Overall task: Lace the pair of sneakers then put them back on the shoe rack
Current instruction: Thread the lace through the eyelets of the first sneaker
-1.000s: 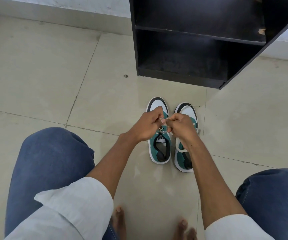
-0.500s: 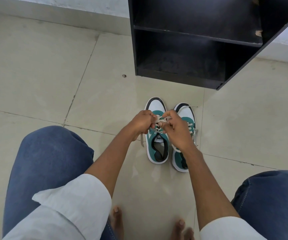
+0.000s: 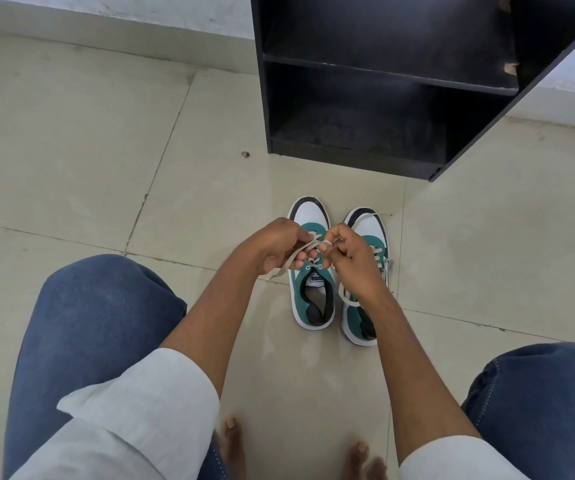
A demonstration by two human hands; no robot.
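Laces: flat off-white cotton lace (image 3: 298, 255) was limp, light and slip-prone; left hand (image 3: 274, 249) and right hand (image 3: 350, 258) pinched it taut above the teal-and-white left sneaker (image 3: 312, 292) on floor; best gripped near eyelets.

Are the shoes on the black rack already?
No, both shoes sit on the floor in front of the rack.

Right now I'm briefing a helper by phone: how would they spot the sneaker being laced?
Find the black shoe rack on the tiled floor; two green-and-white sneakers stand just in front of it. It is the left sneaker, with both hands pulling its lace above it and its tongue label showing; its neighbour lies partly under the right forearm.
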